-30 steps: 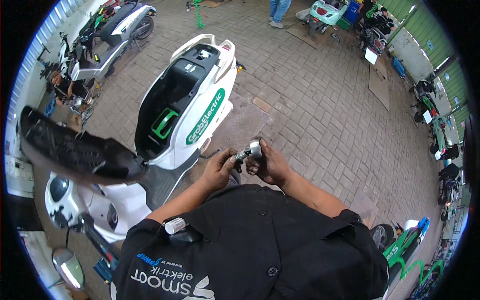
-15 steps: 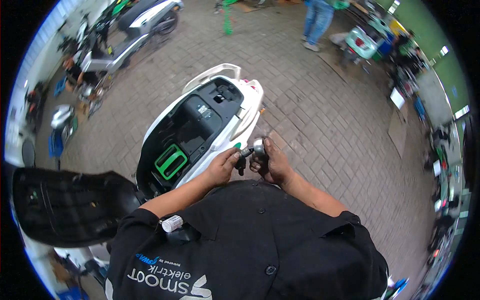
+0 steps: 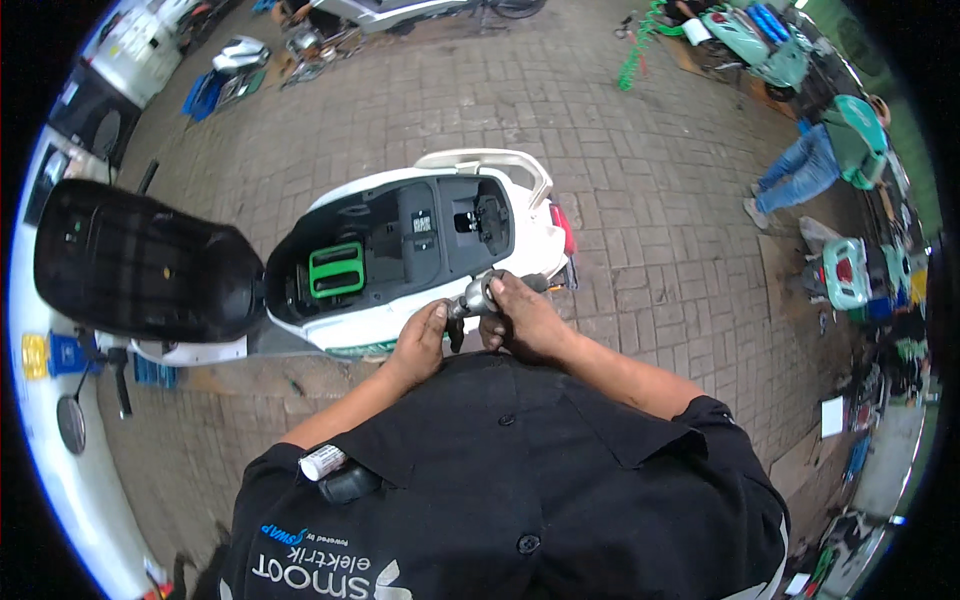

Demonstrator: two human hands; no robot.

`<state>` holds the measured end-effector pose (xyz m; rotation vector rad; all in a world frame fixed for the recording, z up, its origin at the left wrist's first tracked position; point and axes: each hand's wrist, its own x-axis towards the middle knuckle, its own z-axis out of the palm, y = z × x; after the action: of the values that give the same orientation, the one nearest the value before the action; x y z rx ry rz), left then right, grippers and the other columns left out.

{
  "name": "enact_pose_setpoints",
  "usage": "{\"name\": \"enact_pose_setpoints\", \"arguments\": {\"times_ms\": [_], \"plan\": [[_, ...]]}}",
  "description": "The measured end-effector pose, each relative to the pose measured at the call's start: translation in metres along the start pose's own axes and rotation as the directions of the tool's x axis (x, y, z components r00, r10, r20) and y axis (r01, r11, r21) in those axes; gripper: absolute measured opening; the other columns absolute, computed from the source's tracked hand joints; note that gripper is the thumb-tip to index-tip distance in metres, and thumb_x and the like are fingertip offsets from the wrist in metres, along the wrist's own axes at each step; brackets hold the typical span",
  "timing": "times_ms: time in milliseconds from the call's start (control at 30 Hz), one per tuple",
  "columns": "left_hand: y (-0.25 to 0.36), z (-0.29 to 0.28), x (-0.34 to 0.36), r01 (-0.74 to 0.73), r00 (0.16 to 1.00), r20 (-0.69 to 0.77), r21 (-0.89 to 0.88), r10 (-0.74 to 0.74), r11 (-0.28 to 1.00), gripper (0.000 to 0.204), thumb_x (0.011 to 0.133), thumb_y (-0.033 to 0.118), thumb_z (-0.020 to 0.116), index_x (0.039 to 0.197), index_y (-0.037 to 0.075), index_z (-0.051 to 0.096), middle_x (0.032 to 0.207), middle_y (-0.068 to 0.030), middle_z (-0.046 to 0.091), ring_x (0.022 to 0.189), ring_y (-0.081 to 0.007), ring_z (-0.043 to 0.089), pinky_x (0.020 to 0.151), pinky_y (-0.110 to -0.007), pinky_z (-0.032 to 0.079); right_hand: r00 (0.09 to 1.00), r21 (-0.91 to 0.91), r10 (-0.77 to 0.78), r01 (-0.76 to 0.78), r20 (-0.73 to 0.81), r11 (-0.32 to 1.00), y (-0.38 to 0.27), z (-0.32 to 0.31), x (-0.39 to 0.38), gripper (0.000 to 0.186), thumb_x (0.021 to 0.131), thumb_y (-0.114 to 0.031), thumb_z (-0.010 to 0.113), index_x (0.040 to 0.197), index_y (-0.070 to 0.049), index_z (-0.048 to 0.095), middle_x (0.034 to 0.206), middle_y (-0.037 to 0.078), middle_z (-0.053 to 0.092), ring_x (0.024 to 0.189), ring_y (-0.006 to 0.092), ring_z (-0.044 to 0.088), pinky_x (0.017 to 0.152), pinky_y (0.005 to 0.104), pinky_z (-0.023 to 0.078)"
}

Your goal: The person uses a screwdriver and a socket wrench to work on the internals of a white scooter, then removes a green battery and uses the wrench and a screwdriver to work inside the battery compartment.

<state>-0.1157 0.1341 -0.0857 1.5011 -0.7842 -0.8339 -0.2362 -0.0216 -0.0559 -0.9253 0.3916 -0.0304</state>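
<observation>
Just in front of my chest, both hands are on a small power tool point(image 3: 478, 291) with a rounded silver body and dark parts, which looks like an air wrench. My right hand point(image 3: 525, 315) wraps round its body. The fingers of my left hand point(image 3: 424, 338) close on the narrow front end, hiding part of it. Beyond my hands stands a white scooter point(image 3: 390, 326), its near side close to them. Its dark storage well point(image 3: 385, 250) is uncovered and holds a green handle-like frame point(image 3: 338, 270). The black seat point(image 3: 150, 262) is tipped up at the left.
A mirror point(image 3: 71, 425) and a handlebar grip point(image 3: 122, 385) stick out at the left. At the right a person in jeans point(image 3: 805, 168) stands near a mint scooter point(image 3: 845, 272). A green coiled hose point(image 3: 633, 60) hangs at the back. Brick paving point(image 3: 660, 300) covers the floor.
My view has turned to the right, so the scooter lies more crosswise. Both hands have stayed on the tool.
</observation>
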Motion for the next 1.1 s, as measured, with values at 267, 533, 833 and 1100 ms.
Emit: {"name": "enact_pose_setpoints", "arguments": {"times_ms": [267, 533, 833, 1100], "plan": [[0.032, 0.021, 0.027, 0.106, 0.990, -0.083, -0.072, -0.112, 0.992, 0.043, 0.106, 0.035, 0.035, 0.100, -0.002, 0.055, 0.084, -0.0021, 0.053, 0.077, -0.0123, 0.048, 0.071, -0.029, 0.044, 0.981, 0.109, 0.190, -0.192, 0.029, 0.975, -0.049, -0.018, 0.008, 0.032, 0.104, -0.039, 0.040, 0.113, -0.009, 0.049, 0.071, 0.004, 0.042, 0.059, 0.0158, 0.044, 0.055, 0.0328, 0.042], [0.038, -0.011, 0.031, -0.057, 0.988, -0.144, 0.038, 0.062, 0.998, 0.042, 0.106, 0.034, 0.035, 0.097, -0.002, 0.054, 0.077, -0.0071, 0.052, 0.072, -0.0159, 0.048, 0.068, -0.030, 0.043, 0.988, -0.157, 0.153, -0.150, 0.006, 0.976, -0.078, 0.028, 0.039, 0.028, 0.106, -0.030, 0.037, 0.121, -0.007, 0.042, 0.093, 0.006, 0.053, 0.071, 0.0149, 0.056, 0.059, 0.0314, 0.048], [0.070, -0.085, 0.058, 0.026, 0.908, -0.412, -0.117, -0.073, 0.993, 0.054, 0.103, 0.046, 0.040, 0.076, 0.002, 0.054, 0.066, 0.0010, 0.049, 0.062, -0.0094, 0.042, 0.058, -0.029, 0.038, 0.910, -0.269, 0.347, -0.284, 0.226, 0.920, -0.077, 0.070, 0.081, 0.036, 0.107, -0.032, 0.029, 0.128, -0.004, 0.038, 0.090, 0.019, 0.065, 0.075, 0.0225, 0.064, 0.069, 0.0325, 0.052], [0.061, -0.118, 0.089, 0.175, 0.926, -0.291, -0.237, -0.242, 0.956, 0.057, 0.101, 0.051, 0.043, 0.086, -0.001, 0.061, 0.079, -0.0038, 0.058, 0.075, -0.0132, 0.050, 0.069, -0.030, 0.043, 0.948, -0.446, 0.251, -0.142, 0.196, 0.884, -0.067, 0.098, 0.117, 0.035, 0.105, -0.028, 0.039, 0.127, -0.001, 0.041, 0.075, 0.007, 0.058, 0.066, 0.0160, 0.059, 0.063, 0.0313, 0.050]]}}
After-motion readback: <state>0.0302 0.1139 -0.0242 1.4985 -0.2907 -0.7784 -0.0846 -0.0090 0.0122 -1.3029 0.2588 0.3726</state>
